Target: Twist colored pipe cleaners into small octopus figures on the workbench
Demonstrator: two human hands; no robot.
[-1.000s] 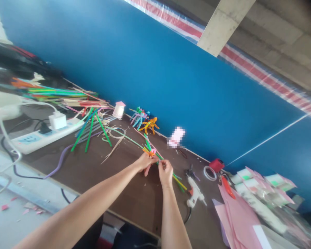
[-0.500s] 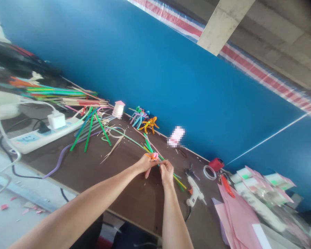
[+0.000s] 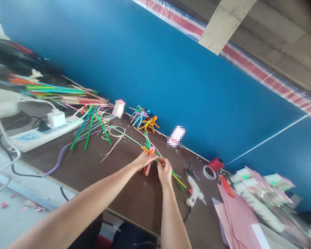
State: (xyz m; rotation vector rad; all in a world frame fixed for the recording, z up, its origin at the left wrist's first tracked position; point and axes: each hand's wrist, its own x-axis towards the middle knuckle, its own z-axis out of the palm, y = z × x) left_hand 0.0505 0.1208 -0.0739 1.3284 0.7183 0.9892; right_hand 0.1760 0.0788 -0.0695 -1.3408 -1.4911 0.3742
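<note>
My left hand is closed around an orange and pink pipe-cleaner figure. A pink knob pokes out above the fingers, and orange and pink legs hang below them. Close by, my right hand pinches with thumb and fingertips near the left fingertips; what lies in the pinch is too small to make out. Green and yellow pipe cleaners lie on the table behind and beside the hands. Farther back stand an orange pipe-cleaner figure and blue and purple ones.
A white glue gun lies to the right, before pink sheets and a tape roll. To the left are a power strip, green pipe cleaners and bundled stems. A blue wall borders the table.
Both hands have shifted slightly left. The figure in my left hand has tilted, so more of its orange part and its hanging legs show.
</note>
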